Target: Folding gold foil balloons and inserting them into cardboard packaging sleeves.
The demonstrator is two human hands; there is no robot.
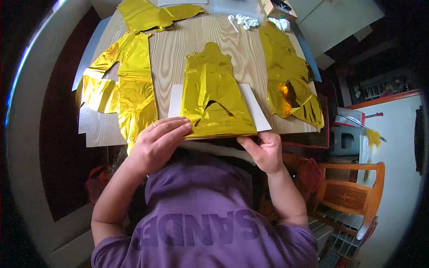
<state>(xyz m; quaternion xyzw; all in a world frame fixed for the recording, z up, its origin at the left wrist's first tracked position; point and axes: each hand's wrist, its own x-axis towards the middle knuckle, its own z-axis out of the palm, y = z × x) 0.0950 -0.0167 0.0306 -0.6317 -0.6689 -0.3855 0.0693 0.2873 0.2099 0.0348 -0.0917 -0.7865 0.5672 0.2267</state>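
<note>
Gold foil balloon [208,82] stretches lengthwise beyond the left hand [155,145], its grip unclear atop the near-left corner, and right hand [267,152], pinching near-right.

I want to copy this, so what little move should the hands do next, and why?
Maybe slide the left hand gently across the gold foil to smooth it. The foil looks creased over the white sheet, that hand rests at the foil's near left corner, and the right hand is by the near right corner, so it could steady that side.
</note>
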